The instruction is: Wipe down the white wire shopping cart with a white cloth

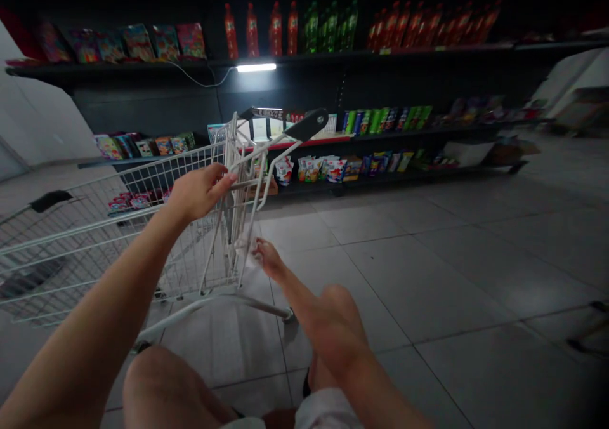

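A white wire shopping cart (95, 226) stands in front of me on the tiled floor, its black handle grip (307, 124) raised at the top. My left hand (197, 191) grips the top bar of the cart's rear frame, fingers wrapped round it. My right hand (266, 256) is lower down, pressing a small white cloth (243, 249) against a lower upright bar of the cart's rear frame. My bare knees show at the bottom of the view.
Dark store shelves (333, 54) run along the back, with red and green bottles (328, 26) on top and snack packets (385, 119) below. A light strip (255, 67) glows under the top shelf. Grey floor tiles (451, 257) spread to the right.
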{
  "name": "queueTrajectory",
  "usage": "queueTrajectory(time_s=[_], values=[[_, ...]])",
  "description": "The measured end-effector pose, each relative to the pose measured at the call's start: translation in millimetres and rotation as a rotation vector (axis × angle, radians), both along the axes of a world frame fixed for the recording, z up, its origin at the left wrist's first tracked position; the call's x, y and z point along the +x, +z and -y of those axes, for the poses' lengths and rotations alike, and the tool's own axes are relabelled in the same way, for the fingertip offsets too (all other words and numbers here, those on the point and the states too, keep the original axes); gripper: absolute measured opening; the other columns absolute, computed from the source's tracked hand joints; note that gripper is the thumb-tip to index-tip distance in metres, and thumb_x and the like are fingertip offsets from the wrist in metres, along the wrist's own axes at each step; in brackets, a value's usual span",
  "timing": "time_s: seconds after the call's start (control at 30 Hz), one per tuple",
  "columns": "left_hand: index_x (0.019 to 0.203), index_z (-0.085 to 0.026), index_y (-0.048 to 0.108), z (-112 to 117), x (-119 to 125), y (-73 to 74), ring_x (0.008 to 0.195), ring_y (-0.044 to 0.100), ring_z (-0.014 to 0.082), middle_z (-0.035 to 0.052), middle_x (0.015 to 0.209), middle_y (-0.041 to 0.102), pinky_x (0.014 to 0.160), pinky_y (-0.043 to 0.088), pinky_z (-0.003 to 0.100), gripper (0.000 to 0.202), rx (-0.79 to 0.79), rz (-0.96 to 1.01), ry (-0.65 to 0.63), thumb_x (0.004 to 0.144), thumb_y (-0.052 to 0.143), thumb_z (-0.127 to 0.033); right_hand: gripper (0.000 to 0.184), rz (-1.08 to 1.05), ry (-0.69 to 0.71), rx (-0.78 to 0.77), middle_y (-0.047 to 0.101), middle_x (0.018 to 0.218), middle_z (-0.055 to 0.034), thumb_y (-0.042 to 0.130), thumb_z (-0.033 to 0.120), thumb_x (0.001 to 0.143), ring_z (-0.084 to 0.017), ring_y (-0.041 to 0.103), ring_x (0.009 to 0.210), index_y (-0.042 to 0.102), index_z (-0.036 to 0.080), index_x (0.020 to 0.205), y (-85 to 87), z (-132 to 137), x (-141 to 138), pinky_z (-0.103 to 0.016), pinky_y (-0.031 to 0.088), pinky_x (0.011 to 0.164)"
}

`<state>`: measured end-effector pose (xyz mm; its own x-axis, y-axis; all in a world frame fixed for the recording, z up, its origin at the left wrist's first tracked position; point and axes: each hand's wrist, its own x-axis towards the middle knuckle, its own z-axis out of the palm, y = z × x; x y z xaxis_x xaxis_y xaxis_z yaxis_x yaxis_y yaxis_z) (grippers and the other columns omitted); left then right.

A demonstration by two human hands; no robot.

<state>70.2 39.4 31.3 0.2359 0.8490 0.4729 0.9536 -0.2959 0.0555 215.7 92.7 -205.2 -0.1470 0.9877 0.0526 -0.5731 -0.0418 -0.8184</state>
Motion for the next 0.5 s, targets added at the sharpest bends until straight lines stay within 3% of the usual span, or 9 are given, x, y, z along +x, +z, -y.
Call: queueTrajectory(time_s=[0.03, 0.1, 0.17, 0.23, 0.3, 0.37, 0.5], values=[[0.103, -0.017, 0.068, -2.3, 5.4, -2.3, 0.082, 0.066, 0.0253, 0.0113, 0.093, 0.074, 0.068, 0.044, 0.033, 0.066, -0.02, 0.024, 0.047, 0.093, 0.021, -0.062, 0.019, -0.008, -0.013, -0.022, 0.054, 0.048, 0.0068, 0.054, 0.022, 0.052, -0.008, 0.046, 0.043, 0.056, 0.019, 0.071, -1.5, 0.7, 2.3, -0.017, 0.034, 0.04], [0.092, -0.018, 0.068, -4.3, 5.8, -8.9, 0.076, 0.066, 0.0252, 0.0101, 0.08, 0.074, 0.065, 0.042, 0.032, 0.066, -0.018, 0.076, 0.137, 0.094, 0.017, -0.06, 0.022, -0.108, -0.079, -0.05, 0.061, 0.059, 0.0063, 0.053, 0.024, 0.055, -0.009, 0.055, 0.052, 0.054, 0.02, 0.077, 20.7, -7.2, 12.1, -0.017, 0.044, 0.049], [0.089, -0.019, 0.068, -2.9, -2.1, -14.9, 0.075, 0.066, 0.0257, 0.0084, 0.075, 0.073, 0.064, 0.041, 0.031, 0.064, 0.012, 0.108, 0.189, 0.094, 0.019, -0.059, 0.023, -0.293, -0.128, 0.011, 0.067, 0.075, 0.0049, 0.051, 0.027, 0.062, -0.009, 0.064, 0.07, 0.053, 0.021, 0.084, 69.3, -20.0, 21.9, -0.021, 0.054, 0.068], [0.088, -0.02, 0.067, 0.4, -11.1, -17.8, 0.073, 0.066, 0.0251, 0.007, 0.072, 0.073, 0.063, 0.04, 0.03, 0.062, 0.027, 0.112, 0.197, 0.094, 0.02, -0.06, 0.022, -0.46, -0.104, 0.183, 0.068, 0.085, 0.0027, 0.051, 0.028, 0.067, -0.011, 0.066, 0.084, 0.054, 0.021, 0.088, 124.6, -26.8, 23.8, -0.025, 0.055, 0.081], [0.086, -0.02, 0.067, 3.7, -17.8, -17.6, 0.071, 0.066, 0.0233, 0.0056, 0.07, 0.072, 0.062, 0.038, 0.029, 0.061, 0.033, 0.117, 0.194, 0.094, 0.021, -0.059, 0.021, -0.531, -0.077, 0.323, 0.068, 0.086, 0.002, 0.05, 0.026, 0.069, -0.011, 0.065, 0.091, 0.056, 0.022, 0.089, 166.2, -21.7, 15.8, -0.027, 0.054, 0.087], [0.086, -0.02, 0.067, 6.3, -22.3, -15.8, 0.07, 0.065, 0.0221, 0.0049, 0.07, 0.073, 0.061, 0.037, 0.028, 0.06, 0.037, 0.118, 0.193, 0.094, 0.021, -0.059, 0.023, -0.54, -0.063, 0.362, 0.066, 0.083, 0.0025, 0.047, 0.023, 0.068, -0.011, 0.065, 0.09, 0.057, 0.022, 0.089, 185.3, -7.9, 3.3, -0.025, 0.053, 0.087], [0.088, -0.02, 0.067, 12.8, -32.3, -14.3, 0.071, 0.066, 0.0223, 0.0054, 0.069, 0.073, 0.058, 0.035, 0.027, 0.06, 0.053, 0.137, 0.192, 0.093, 0.023, -0.06, 0.028, -0.512, -0.046, 0.297, 0.063, 0.074, 0.0057, 0.044, 0.014, 0.061, -0.008, 0.061, 0.074, 0.055, 0.022, 0.086, 186.7, 12.5, -7.0, -0.021, 0.052, 0.075]])
